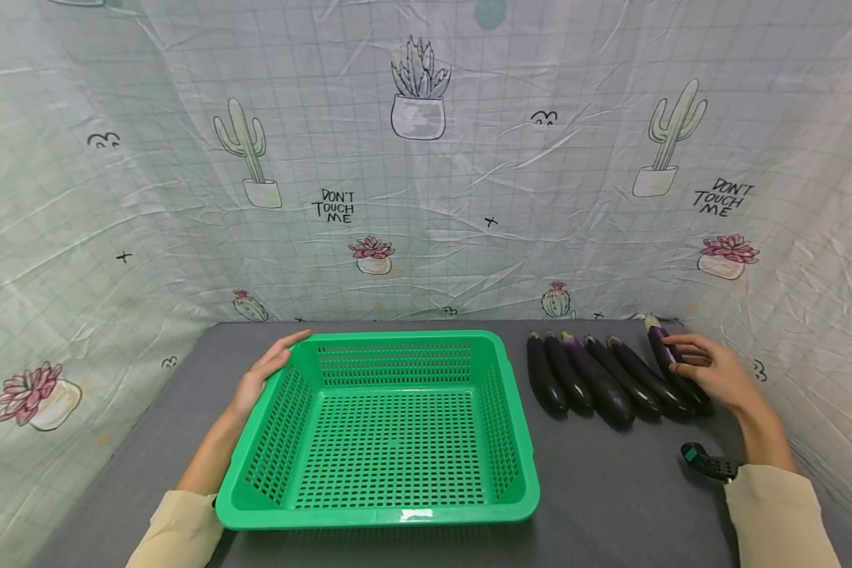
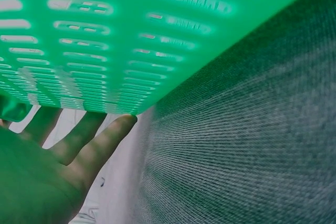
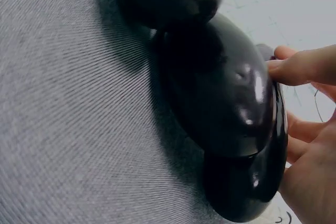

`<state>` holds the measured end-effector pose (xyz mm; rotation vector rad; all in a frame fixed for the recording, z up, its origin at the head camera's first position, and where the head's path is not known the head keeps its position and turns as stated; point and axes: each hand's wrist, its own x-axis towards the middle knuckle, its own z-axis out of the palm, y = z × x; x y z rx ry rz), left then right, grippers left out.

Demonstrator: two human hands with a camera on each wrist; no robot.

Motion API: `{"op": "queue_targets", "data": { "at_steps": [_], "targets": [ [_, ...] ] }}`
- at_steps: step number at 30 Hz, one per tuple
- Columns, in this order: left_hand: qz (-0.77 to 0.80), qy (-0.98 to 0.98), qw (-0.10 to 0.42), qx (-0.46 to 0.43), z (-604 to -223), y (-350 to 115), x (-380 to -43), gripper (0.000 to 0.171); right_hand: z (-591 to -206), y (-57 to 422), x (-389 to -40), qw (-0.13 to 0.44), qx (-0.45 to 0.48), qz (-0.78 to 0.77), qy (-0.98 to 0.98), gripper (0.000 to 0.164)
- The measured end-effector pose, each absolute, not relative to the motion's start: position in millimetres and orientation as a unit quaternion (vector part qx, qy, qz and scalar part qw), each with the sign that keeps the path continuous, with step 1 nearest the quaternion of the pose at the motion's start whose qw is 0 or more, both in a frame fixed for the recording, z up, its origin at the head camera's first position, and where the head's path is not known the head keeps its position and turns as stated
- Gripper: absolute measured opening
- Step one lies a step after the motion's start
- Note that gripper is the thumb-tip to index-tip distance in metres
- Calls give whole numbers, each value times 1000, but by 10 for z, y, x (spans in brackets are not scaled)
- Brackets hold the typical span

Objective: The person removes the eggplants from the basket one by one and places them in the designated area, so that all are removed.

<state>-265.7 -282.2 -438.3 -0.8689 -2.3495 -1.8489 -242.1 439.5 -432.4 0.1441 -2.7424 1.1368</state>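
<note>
A green plastic basket with slotted walls stands on the grey table. My left hand rests against its left side near the far corner. In the left wrist view, the fingers lie extended along the outer wall. To the right of the basket, several dark purple eggplants lie side by side in a row. My right hand holds the rightmost eggplant between thumb and fingers. In the right wrist view, the rounded ends of neighbouring eggplants press close to the held one.
A grey cloth covers the table. Behind and at both sides hangs a pale curtain printed with cacti and potted plants. A black wrist device sits by the right sleeve.
</note>
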Motion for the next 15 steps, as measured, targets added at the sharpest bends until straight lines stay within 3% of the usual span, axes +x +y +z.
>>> {"op": "queue_targets", "data": {
  "at_steps": [15],
  "targets": [
    [-598, -753, 9, -275, -4363, -2807, -2647, 51, -4412, 4411, -2470, 75, 37, 378, -922, 44]
  ]
}}
